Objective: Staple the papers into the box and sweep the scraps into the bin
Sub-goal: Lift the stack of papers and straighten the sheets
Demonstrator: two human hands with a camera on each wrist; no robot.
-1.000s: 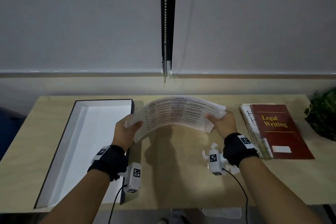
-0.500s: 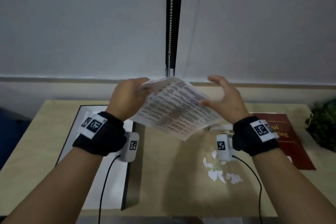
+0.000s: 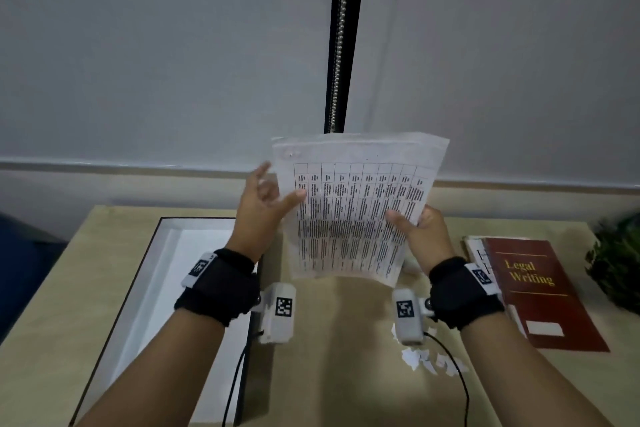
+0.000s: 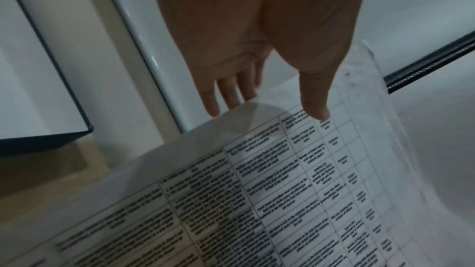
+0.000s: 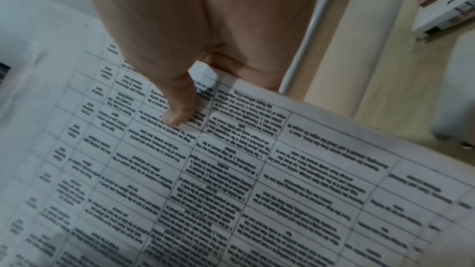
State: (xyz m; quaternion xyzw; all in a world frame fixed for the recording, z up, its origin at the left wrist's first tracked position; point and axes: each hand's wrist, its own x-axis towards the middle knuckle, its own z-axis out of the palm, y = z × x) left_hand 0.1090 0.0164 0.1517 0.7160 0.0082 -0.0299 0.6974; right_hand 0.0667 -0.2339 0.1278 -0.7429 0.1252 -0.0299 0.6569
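Printed white paper sheets point(image 3: 356, 208) upright, centre frame.
Your right hand point(image 3: 424, 236) pinches their right edge; your left hand point(image 3: 263, 208), fingers spread loose, touches the left edge.

The head view is dim and grey overall, with soft, even light; the papers point(image 3: 356, 208) cast a broad, soft-edged shadow on the table point(image 3: 346, 374) beneath them; the print on the sheets reads only as dark smudged bars; the gold title on the red book point(image 3: 540, 291) is legible yet soft; the plant point(image 3: 616, 263) at the right edge is dark and smeared; straight lines bow towards the borders. The left wrist view is dim and bluish; a rounded shadow lies on the sheet near the left hand point(image 4: 257, 33); the text is blurred. The right wrist view is brighter and warmer; its far right edge smears heavily.
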